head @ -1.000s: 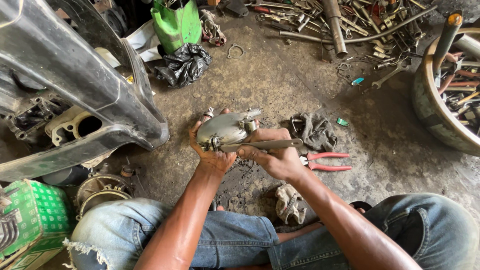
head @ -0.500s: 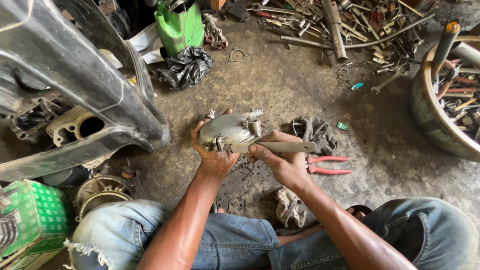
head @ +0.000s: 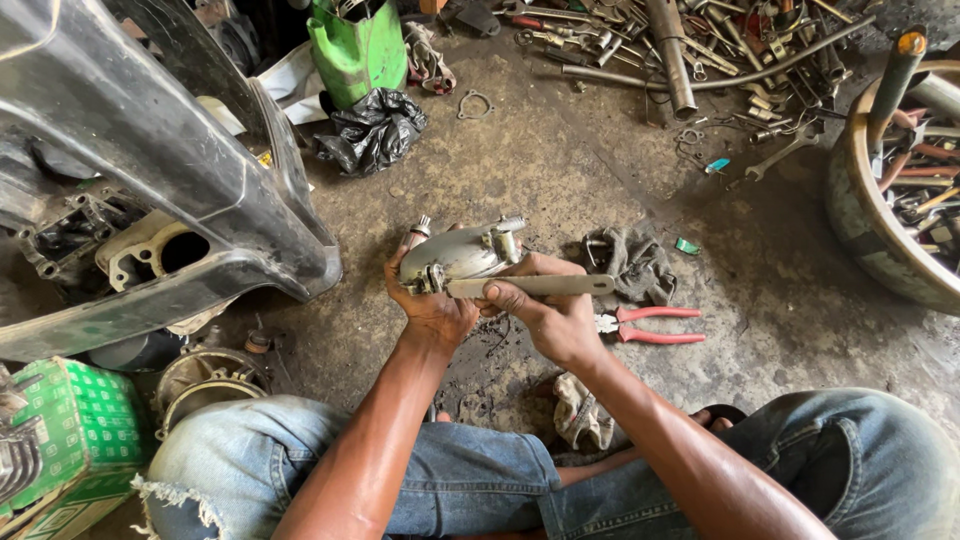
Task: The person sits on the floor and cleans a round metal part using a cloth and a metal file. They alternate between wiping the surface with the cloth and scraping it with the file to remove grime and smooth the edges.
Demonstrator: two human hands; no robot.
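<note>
From the head camera, you sit on the oily concrete floor [head: 560, 190] with both knees spread, in torn blue jeans [head: 440, 480]. Your left hand [head: 432, 305] cups a rounded silver metal housing [head: 455, 255] from below, fingers curled round its near edge and thumb up its left side, so the housing sits low in the middle of the view, held clear of the floor between your knees. Your right hand [head: 550, 315] is closed firmly round a flat grey spanner [head: 530, 286], which lies nearly level; its left end sits at a fitting on the housing's lower left corner and its handle runs out to the right past your knuckles.

Just right of that hand lie red-handled pliers [head: 650, 325] on the floor, and behind them a crumpled grey rag [head: 630, 265]. A second, paler rag [head: 580, 410] lies by your right forearm. To your left stands a black scooter body panel [head: 150, 160], with a green carton [head: 75, 430] beneath it near your left knee. Farther off are a black plastic bag [head: 370, 130], a green container [head: 355, 50], a scatter of spanners and rods [head: 700, 50], and a round tub of tools [head: 880, 220] at the right edge.
</note>
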